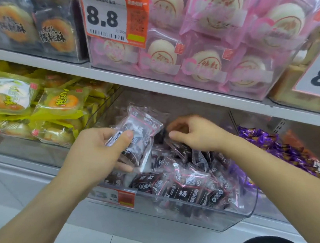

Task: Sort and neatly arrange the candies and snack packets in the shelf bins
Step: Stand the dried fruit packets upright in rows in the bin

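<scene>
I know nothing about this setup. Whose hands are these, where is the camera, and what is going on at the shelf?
There is no robot here. A person wears a camera on the head, looking down at their own hands. The left hand grips a few dark packets. The right hand reaches into a clear bin of the same dark packets; whether it holds one is unclear. Yellow packets lie in the bin to the left, pink packets on the shelf above.

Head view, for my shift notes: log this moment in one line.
left hand: holds dark packets | right hand: pinches packet in clear bin
</scene>
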A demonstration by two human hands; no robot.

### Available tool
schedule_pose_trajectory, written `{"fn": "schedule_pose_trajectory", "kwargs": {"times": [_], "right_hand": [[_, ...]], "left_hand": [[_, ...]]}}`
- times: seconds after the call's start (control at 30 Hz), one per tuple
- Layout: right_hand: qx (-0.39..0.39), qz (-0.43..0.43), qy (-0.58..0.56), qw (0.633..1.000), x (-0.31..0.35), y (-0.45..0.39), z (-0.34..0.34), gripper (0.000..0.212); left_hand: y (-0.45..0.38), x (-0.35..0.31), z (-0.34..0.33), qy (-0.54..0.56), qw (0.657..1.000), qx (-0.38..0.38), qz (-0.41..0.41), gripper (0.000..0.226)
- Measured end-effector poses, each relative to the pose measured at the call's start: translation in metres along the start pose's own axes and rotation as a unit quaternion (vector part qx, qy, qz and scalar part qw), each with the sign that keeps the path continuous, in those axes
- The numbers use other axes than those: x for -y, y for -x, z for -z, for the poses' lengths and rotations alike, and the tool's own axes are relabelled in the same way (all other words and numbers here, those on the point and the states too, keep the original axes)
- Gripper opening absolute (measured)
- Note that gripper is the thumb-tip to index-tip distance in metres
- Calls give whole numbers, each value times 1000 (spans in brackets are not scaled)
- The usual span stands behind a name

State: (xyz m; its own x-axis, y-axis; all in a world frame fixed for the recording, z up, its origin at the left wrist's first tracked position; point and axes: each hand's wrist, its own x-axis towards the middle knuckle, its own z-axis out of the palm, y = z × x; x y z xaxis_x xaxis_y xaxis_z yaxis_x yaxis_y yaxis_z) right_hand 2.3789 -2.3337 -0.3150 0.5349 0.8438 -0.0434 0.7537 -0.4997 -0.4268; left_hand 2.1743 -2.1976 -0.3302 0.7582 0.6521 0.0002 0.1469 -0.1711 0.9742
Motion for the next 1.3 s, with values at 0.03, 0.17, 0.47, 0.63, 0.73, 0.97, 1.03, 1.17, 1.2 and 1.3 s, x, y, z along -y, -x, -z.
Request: {"fn": "schedule_pose_trajectory", "kwargs": {"times": [0.03, 0.17, 0.47, 0.63, 0.73, 0.97, 1.03, 1.17, 1.2, 1.3], "right_hand": [[38, 19, 78, 996, -2, -6, -4, 37], [156, 29, 156, 975, -1, -28, -17, 43], [160, -62, 225, 959, -11, -44, -3, 42], [212, -125, 254, 936, -30, -75, -33, 39], [210, -127, 276, 929, -41, -80, -44, 41], [186, -99, 228, 951, -34, -66, -29, 42], [143, -91, 187, 968, -33, -59, -21, 33], [63, -53, 152, 985, -36, -43, -8, 26], [41, -30, 150, 987, -38, -39, -7, 26], [-7, 29, 120, 992, -38, -31, -4, 27]], "left_hand": [[0, 1, 0, 6, 1000, -7, 13, 28], [0, 1, 0, 25, 999, -16, 22, 27], [-5, 6, 4, 37, 999, -4, 33, 26], [-5, 10, 5, 50, 998, 3, 37, 30], [-5, 13, 8, 50, 998, 3, 31, 36], [-4, 12, 8, 51, 998, 9, 27, 33], [-3, 11, 7, 49, 998, 11, 24, 31], [-3, 8, 5, 43, 999, -1, 17, 30], [-3, 6, 3, 42, 999, -1, 14, 31], [-2, 5, 0, 38, 999, 5, 10, 37]]}}
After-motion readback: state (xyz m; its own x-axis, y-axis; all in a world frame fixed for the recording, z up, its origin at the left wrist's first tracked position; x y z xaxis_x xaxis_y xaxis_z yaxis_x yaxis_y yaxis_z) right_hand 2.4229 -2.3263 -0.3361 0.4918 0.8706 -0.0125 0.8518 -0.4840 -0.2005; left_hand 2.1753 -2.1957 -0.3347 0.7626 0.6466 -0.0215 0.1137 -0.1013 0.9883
